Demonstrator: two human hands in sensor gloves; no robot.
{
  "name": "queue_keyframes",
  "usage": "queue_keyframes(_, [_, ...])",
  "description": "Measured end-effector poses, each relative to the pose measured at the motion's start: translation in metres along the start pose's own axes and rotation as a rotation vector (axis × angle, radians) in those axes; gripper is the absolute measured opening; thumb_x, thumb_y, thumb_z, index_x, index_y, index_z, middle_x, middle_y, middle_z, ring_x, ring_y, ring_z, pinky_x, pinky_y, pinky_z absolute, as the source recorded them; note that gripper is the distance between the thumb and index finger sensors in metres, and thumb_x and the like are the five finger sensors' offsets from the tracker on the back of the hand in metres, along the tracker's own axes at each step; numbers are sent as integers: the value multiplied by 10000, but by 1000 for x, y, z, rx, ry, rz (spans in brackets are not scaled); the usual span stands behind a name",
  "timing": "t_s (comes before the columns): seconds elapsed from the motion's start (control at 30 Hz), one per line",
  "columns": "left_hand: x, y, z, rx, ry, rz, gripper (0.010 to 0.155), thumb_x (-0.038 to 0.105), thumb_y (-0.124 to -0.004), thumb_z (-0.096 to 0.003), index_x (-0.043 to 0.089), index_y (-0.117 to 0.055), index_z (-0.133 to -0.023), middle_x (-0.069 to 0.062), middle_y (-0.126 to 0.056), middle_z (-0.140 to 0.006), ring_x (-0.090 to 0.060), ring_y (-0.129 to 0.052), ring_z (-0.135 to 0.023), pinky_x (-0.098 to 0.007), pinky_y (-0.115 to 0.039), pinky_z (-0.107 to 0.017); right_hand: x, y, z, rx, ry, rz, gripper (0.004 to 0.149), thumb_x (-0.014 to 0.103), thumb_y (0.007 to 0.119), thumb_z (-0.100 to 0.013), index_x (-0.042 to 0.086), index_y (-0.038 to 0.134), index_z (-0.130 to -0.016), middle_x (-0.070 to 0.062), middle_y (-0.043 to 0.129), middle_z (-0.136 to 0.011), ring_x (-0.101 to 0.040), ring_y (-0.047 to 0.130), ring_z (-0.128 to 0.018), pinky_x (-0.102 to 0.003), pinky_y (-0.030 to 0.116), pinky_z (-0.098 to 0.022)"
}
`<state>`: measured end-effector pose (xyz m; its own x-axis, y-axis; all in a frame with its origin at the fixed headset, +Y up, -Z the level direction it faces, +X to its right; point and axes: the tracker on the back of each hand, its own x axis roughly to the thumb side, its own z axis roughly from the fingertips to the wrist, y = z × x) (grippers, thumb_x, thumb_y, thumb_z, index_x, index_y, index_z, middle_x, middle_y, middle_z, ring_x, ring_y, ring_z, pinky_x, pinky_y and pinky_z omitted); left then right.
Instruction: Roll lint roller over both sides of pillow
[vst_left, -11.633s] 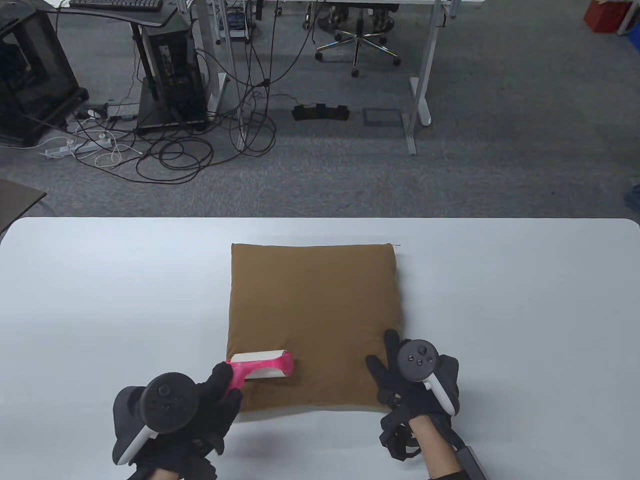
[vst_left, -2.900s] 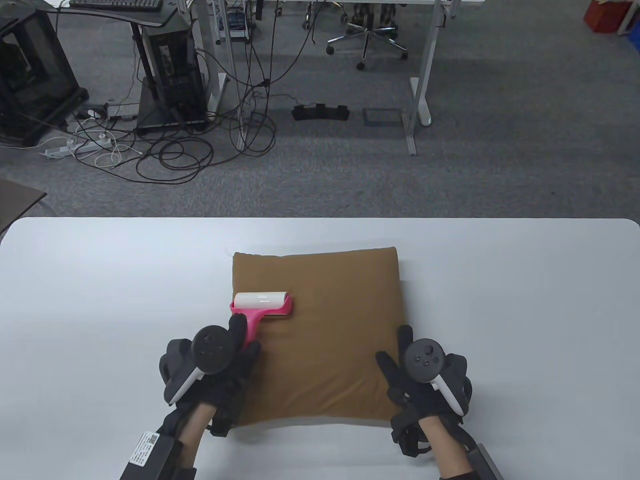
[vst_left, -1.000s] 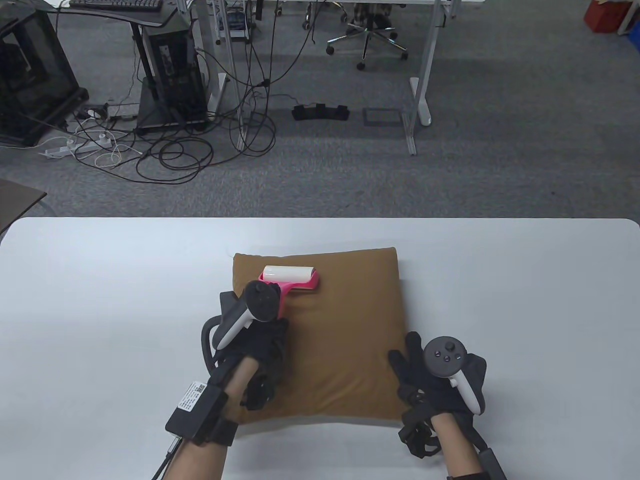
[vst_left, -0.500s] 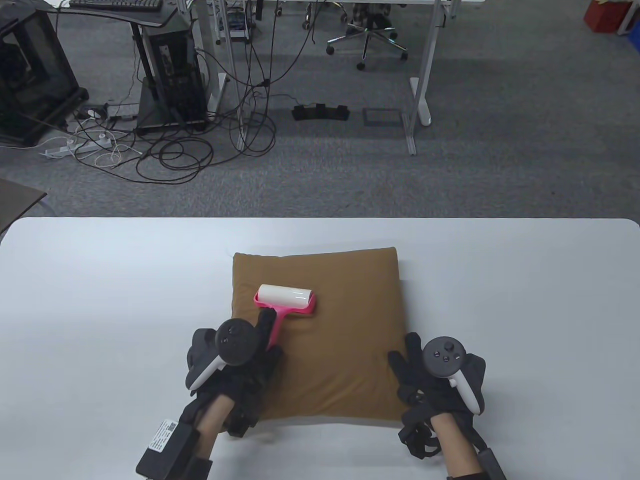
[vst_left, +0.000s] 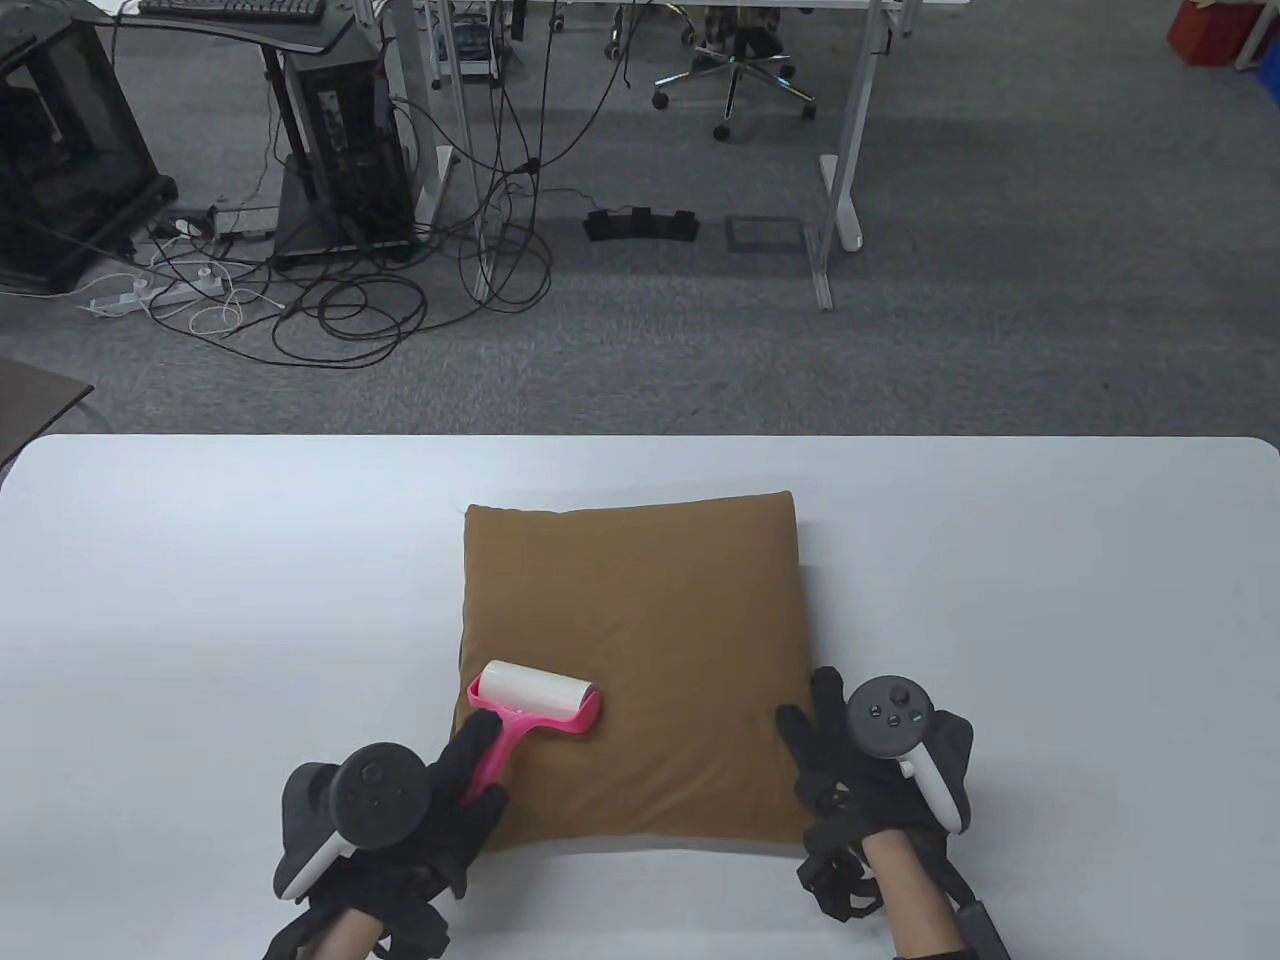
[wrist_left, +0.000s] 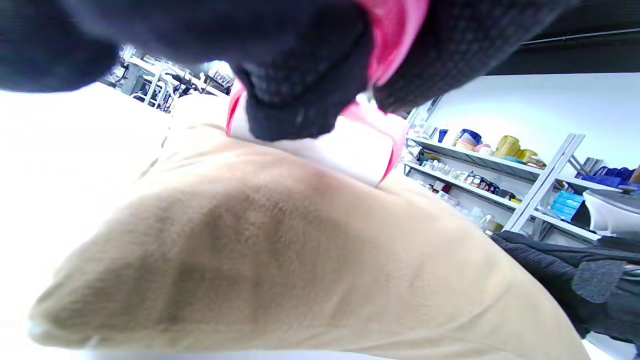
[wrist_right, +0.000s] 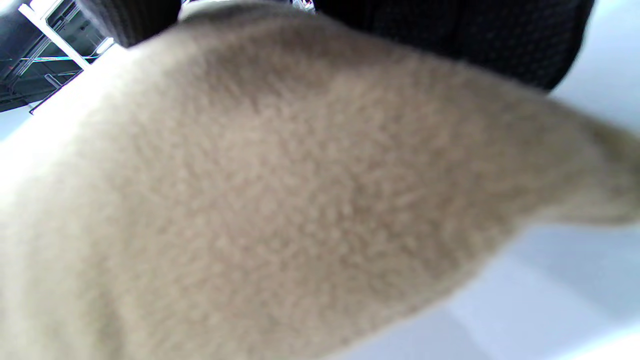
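Since half a second ago the roller (vst_left: 535, 697) has come back from the pillow's middle-left toward its near-left part, and the left hand (vst_left: 440, 810) has drawn back with it to the near edge; the right hand (vst_left: 860, 770) and the pillow (vst_left: 640, 640) have not shifted. The pillow lies flat on the desk (vst_left: 200, 600), roughly central. The left grip is closed around the pink handle, fingers wrapped over it, as the left wrist view shows with the pink stem between dark fingers (wrist_left: 300, 100) and the white drum (wrist_left: 350, 150) pressed on the fabric. The right hand rests on the pillow's near-right corner, two fingers spread on the cloth; it seems to pin the pillow rather than hold anything, and the right wrist view shows only fabric close up, so how firmly it presses cannot be told. The step in hand looks like a return stroke along the left strip of the upper face. Most of that face to the right appears not yet covered by this lane, so the next move likely calls for shifting the roller right and pushing it away again, keeping the corner pinned so the pillow does not slide; the underside is still to do.
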<state>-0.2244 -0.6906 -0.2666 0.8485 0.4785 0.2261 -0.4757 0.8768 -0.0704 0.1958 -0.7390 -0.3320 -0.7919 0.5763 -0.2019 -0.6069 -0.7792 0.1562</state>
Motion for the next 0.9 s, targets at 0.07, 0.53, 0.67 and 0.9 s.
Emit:
queue_keyframes(0.07, [-1,3,4,0,-12,-2,697,503,-850,-452,177,-624,-1026,50,-1044,-273,-90,-936,70,-440,-905,-140,0,0,0,-3,-1,-2,712,579,510,-588,188,295,-1143,-333,734,-1005,-432,959,-625,-602,766,-447])
queue_keyframes(0.53, [-4,44,13,174,-113,179,649,495,-833,-457,87,-744,-954,13,-1054,-202,-91,-922,113,-424,-906,-106,-2,-11,4,-69,-21,-26,703,562,531,-593,187,299,-1142,-340,689,-1033,-474,898,-717,-627,733,-482])
queue_keyframes(0.67, [1,46,-1,303,-125,346,670,484,-766,-495,41,-661,-986,8,-1061,-307,-98,-955,48,-437,-907,-154,4,-18,10,-143,-69,-27,714,553,550,-593,160,310,-1139,-290,677,-1065,-517,763,-862,-651,694,-524])
queue_keyframes(0.9, [8,6,-48,273,-132,663,678,461,-627,-550,-7,-510,-1026,-9,-1003,-574,-88,-976,-117,-441,-891,-275,48,-28,45,-299,-359,-57,714,493,670,-582,82,435,-1116,-272,588,-1110,-532,611,-952,-667,620,-594])
